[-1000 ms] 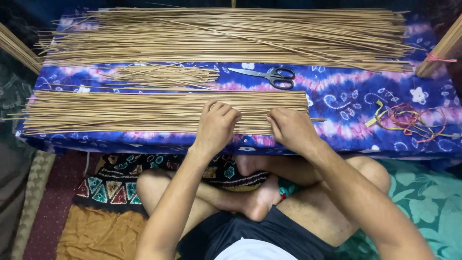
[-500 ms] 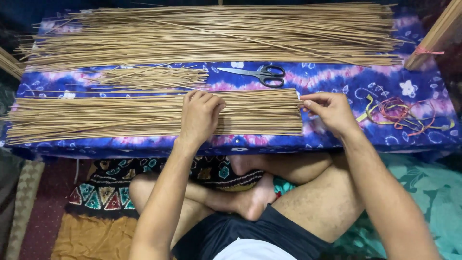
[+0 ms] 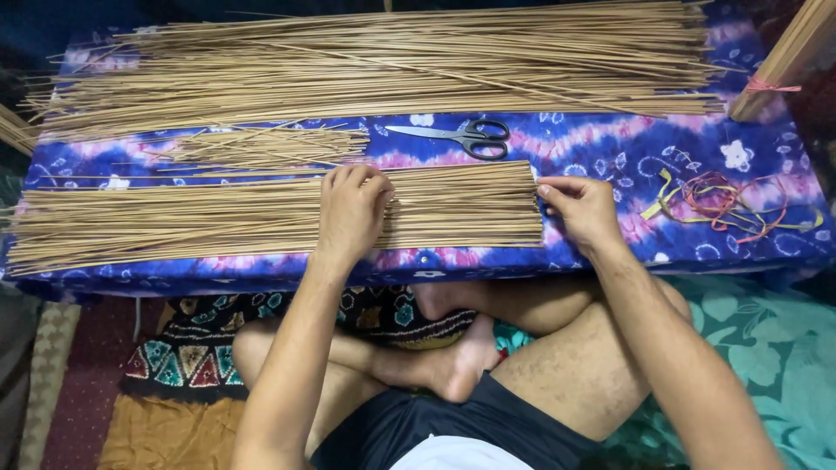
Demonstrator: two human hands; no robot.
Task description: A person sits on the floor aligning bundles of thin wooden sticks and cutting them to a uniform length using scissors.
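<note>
The near stick bundle (image 3: 261,222) is pressed flat under the left hand (image 3: 350,213); its right ends are squared by the open right hand (image 3: 582,209). Alignment is in hand; even end pressure appears required next.

So the count: one pair of scissors (image 3: 461,137), three loose heaps of thin sticks (image 3: 383,65) (too many sticks to count), one tied stick bundle (image 3: 788,57), one tangle of coloured bands (image 3: 731,202), two hands.
</note>
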